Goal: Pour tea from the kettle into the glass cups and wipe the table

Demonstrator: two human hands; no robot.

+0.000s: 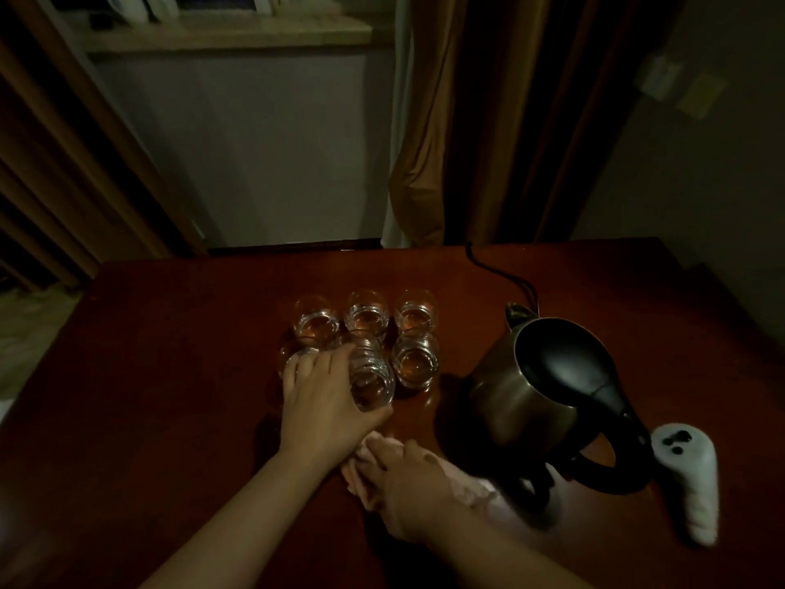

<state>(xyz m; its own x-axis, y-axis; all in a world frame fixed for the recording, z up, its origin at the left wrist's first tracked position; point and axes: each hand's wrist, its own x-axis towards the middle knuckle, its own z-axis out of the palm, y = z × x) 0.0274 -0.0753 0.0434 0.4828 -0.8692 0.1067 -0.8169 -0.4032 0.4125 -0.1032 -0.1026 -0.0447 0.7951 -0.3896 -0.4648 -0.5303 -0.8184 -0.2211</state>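
Several glass cups holding amber tea stand in two rows on the dark wooden table point(170, 376). My left hand point(323, 401) grips the near middle cup point(371, 380), which is tilted toward me. Beside it stands the near right cup point(416, 361); behind are further cups point(366, 312). My right hand point(408, 491) presses a pale pink cloth point(475, 491) onto the table just in front of the cups. The steel kettle point(522, 393) with its black lid and handle stands to the right on its base.
A white ghost-shaped object point(692, 482) lies at the table's right edge beyond the kettle handle. The kettle's black cord point(501, 274) runs to the table's far edge. Brown curtains and a wall rise behind the table.
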